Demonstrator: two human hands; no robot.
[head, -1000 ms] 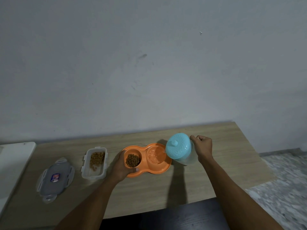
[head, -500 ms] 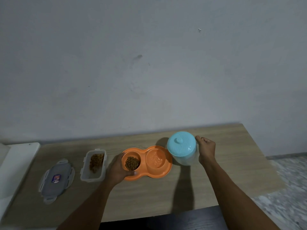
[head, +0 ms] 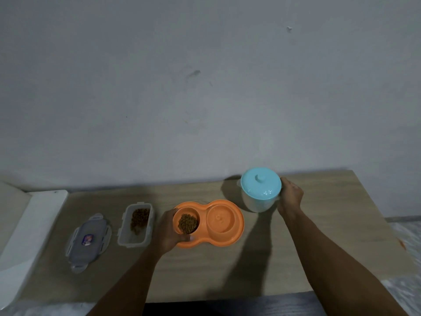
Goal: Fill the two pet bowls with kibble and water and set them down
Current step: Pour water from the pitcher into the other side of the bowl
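An orange double pet bowl (head: 237, 224) sits on a wooden bench (head: 319, 247), kibble (head: 187, 222) in its left well. The left hand (head: 167, 233) grips the bowl's left end. The right hand (head: 290, 197) wraps around the side of an upright blue-lidded water jug (head: 259, 190) standing behind and to the right of the bowl.

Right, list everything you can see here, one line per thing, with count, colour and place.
double pet bowl: one, orange, table centre
kibble: one heap, brown, in the bowl's left well
water: clear, seemingly in the right well, hard to make out
jug: one, clear with light blue lid, upright behind and right of the bowl
food container: one, clear, open, part full of kibble, left of the bowl
container lid: one, grey-clear, flat, far left
table: one, light wood
white object: one, left edge
left hand: gripping the bowl's left end
right hand: on the jug's right side
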